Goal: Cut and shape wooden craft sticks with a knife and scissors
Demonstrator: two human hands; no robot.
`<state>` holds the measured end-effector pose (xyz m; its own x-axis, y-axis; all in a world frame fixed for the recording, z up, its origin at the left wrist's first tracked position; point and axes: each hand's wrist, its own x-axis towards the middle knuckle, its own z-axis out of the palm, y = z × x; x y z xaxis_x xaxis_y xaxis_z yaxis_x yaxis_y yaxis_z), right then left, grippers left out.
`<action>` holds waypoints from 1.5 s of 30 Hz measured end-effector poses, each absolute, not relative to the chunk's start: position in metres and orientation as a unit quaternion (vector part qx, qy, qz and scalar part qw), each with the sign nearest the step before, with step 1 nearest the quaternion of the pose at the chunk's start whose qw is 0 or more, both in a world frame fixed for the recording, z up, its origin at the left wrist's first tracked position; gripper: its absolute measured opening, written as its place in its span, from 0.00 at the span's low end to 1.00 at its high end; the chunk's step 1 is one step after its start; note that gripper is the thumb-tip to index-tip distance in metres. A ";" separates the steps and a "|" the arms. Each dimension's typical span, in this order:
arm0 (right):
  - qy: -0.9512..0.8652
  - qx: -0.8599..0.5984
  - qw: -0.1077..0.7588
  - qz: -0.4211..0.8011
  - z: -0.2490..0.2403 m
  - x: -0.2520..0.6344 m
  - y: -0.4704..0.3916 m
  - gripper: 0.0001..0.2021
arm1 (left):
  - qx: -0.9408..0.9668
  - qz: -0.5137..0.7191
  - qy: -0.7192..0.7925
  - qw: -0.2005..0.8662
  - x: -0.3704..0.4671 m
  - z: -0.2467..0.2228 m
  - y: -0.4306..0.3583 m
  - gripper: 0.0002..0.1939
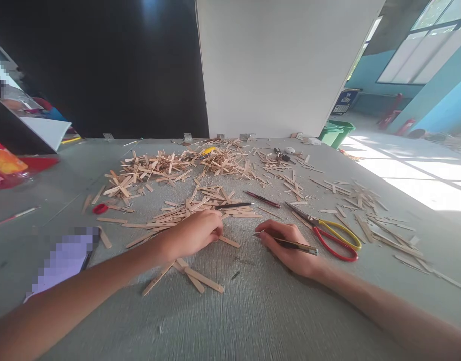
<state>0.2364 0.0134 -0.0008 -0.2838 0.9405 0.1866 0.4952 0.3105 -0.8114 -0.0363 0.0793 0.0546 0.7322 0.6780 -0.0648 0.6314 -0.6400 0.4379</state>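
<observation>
My left hand [200, 230] is closed at the near edge of a pile of wooden craft sticks [173, 216]. One craft stick [229, 242] pokes out at its fingertips, and the fingers hide the rest. Closed around a slim craft knife [296, 245], my right hand [286, 246] rests on the table with the pointed tip facing left. Several sticks [203, 280] lie crossed below my left wrist. A black pen [233, 205] lies on the pile, and a dark red pen-like tool [263, 199] is just beyond my right hand.
Scissors [337, 238] with one yellow and one red handle lie right of my right hand. Heaps of sticks [158, 166] spread along the back, with scraps [396, 235] at right. A red ring [100, 208] and a purple-screened phone [64, 263] are at left. Panels [275, 70] stand behind.
</observation>
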 end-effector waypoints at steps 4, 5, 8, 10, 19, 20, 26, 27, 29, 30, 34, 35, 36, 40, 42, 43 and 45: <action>-0.725 -0.498 0.349 0.324 0.000 0.237 0.015 0.11 | 0.915 0.049 0.327 0.232 -0.029 0.059 0.075 0.09; -0.726 -0.499 0.349 0.320 0.000 0.237 0.015 0.11 | 0.917 0.053 0.318 0.236 -0.026 0.058 0.073 0.09; -0.725 -0.504 0.347 0.317 0.000 0.238 0.016 0.12 | 0.919 0.075 0.297 0.248 -0.018 0.049 0.068 0.09; -0.713 -0.511 0.344 0.334 0.000 0.238 0.016 0.14 | 0.919 0.090 0.285 0.258 -0.014 0.042 0.067 0.09; -0.678 -0.501 0.360 0.399 0.001 0.237 0.014 0.16 | 0.901 0.096 0.333 0.262 -0.013 0.046 0.063 0.05; -0.679 -0.505 0.353 0.399 0.002 0.238 0.014 0.15 | 0.893 0.097 0.359 0.254 -0.012 0.048 0.059 0.12; -0.677 -0.517 0.346 0.394 0.006 0.238 0.012 0.10 | 0.891 0.101 0.399 0.192 -0.001 0.037 0.043 0.35; -0.669 -0.517 0.349 0.404 0.006 0.239 0.012 0.10 | 0.892 0.104 0.394 0.197 0.000 0.034 0.043 0.34; -0.661 -0.508 0.343 0.432 0.005 0.239 0.012 0.11 | 0.894 0.110 0.374 0.222 0.001 0.030 0.043 0.31; -0.659 -0.499 0.336 0.452 0.005 0.239 0.011 0.12 | 0.895 0.112 0.361 0.236 0.001 0.029 0.044 0.31; -0.627 -0.452 0.319 0.548 0.006 0.236 0.010 0.17 | 0.901 0.119 0.319 0.271 0.000 0.027 0.048 0.30; -0.622 -0.441 0.318 0.564 0.007 0.235 0.010 0.19 | 0.901 0.119 0.310 0.279 -0.001 0.026 0.049 0.30; -0.623 -0.429 0.319 0.571 0.007 0.233 0.010 0.20 | 0.901 0.119 0.304 0.286 -0.001 0.024 0.050 0.31; -0.642 -0.413 0.329 0.556 0.007 0.228 0.011 0.20 | 0.899 0.114 0.295 0.304 0.000 0.016 0.051 0.32; -0.645 -0.423 0.325 0.547 0.006 0.226 0.011 0.19 | 0.897 0.106 0.296 0.311 0.000 0.014 0.052 0.33; -0.646 -0.431 0.322 0.542 0.005 0.226 0.011 0.19 | 0.897 0.104 0.296 0.313 0.000 0.014 0.052 0.32; -0.654 -0.448 0.313 0.523 0.003 0.225 0.011 0.19 | 0.897 0.103 0.294 0.313 0.000 0.014 0.053 0.31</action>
